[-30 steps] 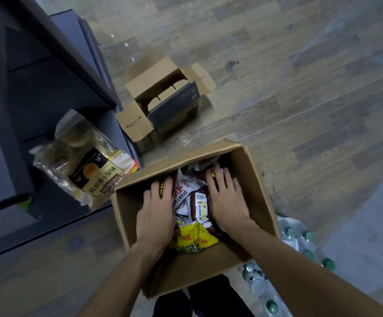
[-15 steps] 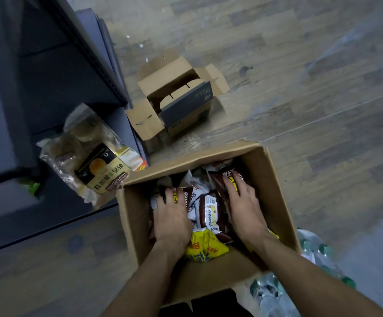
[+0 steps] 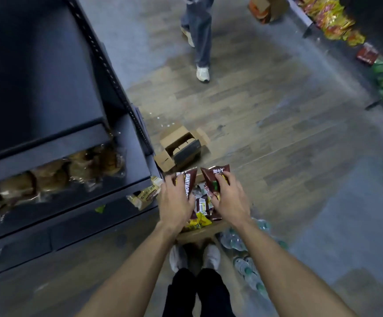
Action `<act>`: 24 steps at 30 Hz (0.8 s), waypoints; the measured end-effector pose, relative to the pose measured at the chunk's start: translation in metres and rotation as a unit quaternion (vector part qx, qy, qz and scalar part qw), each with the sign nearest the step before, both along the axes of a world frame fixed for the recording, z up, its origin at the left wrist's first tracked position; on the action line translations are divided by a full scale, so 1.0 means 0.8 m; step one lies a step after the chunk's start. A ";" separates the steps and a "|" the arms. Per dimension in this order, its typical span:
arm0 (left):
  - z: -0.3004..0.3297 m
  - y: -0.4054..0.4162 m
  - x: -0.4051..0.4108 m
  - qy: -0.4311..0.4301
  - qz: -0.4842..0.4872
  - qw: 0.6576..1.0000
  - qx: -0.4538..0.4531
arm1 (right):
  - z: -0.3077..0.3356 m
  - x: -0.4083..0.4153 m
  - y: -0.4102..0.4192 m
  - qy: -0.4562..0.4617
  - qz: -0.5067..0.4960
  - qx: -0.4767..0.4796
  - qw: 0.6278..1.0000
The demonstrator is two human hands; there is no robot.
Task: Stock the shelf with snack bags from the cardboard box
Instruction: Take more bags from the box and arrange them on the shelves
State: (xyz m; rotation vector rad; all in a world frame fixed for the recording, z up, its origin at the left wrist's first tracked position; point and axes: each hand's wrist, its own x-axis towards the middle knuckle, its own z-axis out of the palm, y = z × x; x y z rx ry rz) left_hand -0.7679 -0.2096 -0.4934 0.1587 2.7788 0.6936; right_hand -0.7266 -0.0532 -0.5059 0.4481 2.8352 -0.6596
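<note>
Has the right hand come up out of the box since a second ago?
Yes. The right hand has risen above the cardboard box, now gripping a brown snack bag.

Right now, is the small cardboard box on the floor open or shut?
Open. The small cardboard box lies by the shelf with its flaps spread and its dark inside showing.
</note>
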 end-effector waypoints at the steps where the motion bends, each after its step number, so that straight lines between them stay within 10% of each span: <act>1: 0.031 0.003 0.005 0.016 0.001 1.000 0.004 | 0.034 0.005 -0.003 0.017 -0.001 0.004 1.000; 24: 0.384 -0.162 0.238 0.322 0.100 0.937 -0.086 | 0.373 0.170 -0.148 0.251 0.160 0.038 0.954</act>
